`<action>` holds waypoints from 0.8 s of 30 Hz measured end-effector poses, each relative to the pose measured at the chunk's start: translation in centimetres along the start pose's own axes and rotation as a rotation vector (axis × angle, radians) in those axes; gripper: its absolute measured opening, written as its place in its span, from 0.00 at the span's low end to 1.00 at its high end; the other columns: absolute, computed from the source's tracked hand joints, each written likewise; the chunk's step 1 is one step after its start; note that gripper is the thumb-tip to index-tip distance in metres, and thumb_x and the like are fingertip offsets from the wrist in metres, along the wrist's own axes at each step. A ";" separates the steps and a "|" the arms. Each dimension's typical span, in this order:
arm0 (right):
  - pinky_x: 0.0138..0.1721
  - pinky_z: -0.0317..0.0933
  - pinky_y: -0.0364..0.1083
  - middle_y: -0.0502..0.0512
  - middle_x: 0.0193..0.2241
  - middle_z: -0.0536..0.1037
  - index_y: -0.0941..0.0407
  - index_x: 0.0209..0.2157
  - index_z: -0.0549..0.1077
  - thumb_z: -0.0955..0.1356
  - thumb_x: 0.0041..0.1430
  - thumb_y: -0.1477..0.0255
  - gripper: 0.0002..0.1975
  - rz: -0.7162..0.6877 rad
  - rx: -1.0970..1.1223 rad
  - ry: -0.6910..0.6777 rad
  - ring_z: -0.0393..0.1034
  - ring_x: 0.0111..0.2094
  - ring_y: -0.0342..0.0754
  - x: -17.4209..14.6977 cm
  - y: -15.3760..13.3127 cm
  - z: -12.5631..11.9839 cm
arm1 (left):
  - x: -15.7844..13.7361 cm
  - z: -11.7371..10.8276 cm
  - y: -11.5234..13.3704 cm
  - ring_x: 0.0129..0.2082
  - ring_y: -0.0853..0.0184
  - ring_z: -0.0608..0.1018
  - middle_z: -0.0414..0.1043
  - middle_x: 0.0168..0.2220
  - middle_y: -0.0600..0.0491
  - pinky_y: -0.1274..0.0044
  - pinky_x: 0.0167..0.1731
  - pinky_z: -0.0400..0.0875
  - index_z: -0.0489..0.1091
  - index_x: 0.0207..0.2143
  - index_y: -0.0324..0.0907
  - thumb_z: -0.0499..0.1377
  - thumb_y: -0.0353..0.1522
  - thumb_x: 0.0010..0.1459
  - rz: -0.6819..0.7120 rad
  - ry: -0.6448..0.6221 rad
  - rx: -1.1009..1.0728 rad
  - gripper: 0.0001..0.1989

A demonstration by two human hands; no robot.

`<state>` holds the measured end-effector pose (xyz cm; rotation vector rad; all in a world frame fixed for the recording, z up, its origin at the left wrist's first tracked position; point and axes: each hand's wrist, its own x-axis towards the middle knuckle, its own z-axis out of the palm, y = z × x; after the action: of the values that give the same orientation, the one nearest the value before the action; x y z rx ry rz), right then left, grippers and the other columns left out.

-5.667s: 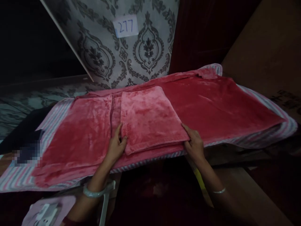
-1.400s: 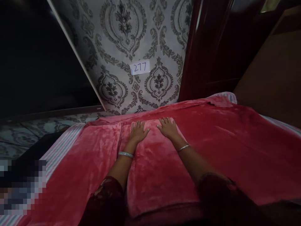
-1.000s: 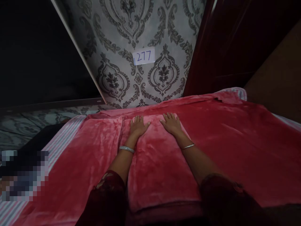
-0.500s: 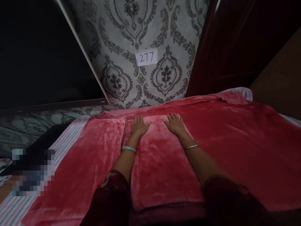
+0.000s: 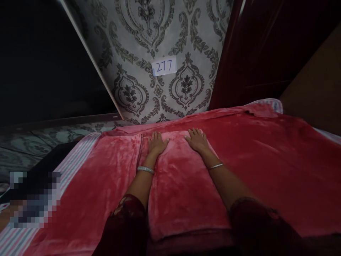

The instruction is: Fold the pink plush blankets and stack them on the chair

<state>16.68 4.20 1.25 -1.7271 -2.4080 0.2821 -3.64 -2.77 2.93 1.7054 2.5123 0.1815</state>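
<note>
A plush red blanket [image 5: 186, 192] is spread wide in front of me, with a folded panel running down its middle. On the far left corner of that panel lies my left hand [image 5: 157, 144], flat with the fingers spread. My right hand [image 5: 197, 140] rests flat near the panel's far right corner, its fingers apart too. Both palms press on the pile and neither grips the fabric. Under the red blanket, a striped cloth [image 5: 77, 156] shows along the left side and at the far right corner.
A patterned wall [image 5: 160, 35] with a paper label [image 5: 164, 66] reading 277 stands behind the blanket. A large dark screen [image 5: 48, 64] is at the left, a dark red wooden panel [image 5: 255, 57] at the right. At the left edge a blurred-out patch covers part of the view.
Both hands stay flat in the same places on the folded panel. Only the view has shifted slightly.
</note>
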 end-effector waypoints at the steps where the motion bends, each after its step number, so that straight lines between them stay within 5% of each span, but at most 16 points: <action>1: 0.70 0.40 0.62 0.62 0.74 0.50 0.57 0.73 0.54 0.51 0.74 0.54 0.34 0.000 -0.002 -0.002 0.41 0.74 0.56 0.0 0.0 0.0 | 0.0 -0.1 0.0 0.75 0.55 0.47 0.43 0.75 0.40 0.58 0.72 0.45 0.49 0.73 0.33 0.43 0.50 0.68 0.001 -0.002 0.001 0.40; 19: 0.70 0.41 0.62 0.63 0.74 0.50 0.56 0.72 0.55 0.51 0.74 0.54 0.34 -0.009 0.025 0.011 0.41 0.74 0.56 0.2 0.3 0.4 | 0.4 0.7 -0.4 0.75 0.52 0.49 0.44 0.75 0.38 0.54 0.71 0.46 0.51 0.73 0.34 0.44 0.51 0.68 0.035 0.034 -0.036 0.40; 24: 0.70 0.40 0.62 0.63 0.74 0.50 0.57 0.73 0.54 0.52 0.74 0.55 0.34 -0.009 0.020 0.010 0.41 0.74 0.56 0.1 0.1 0.4 | 0.1 0.4 -0.8 0.75 0.55 0.51 0.46 0.75 0.43 0.57 0.71 0.50 0.57 0.71 0.38 0.46 0.42 0.69 0.021 0.109 -0.104 0.32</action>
<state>16.60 4.28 0.86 -1.7048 -2.3972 0.2941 -4.29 -2.99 2.42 1.7269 2.5114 0.4103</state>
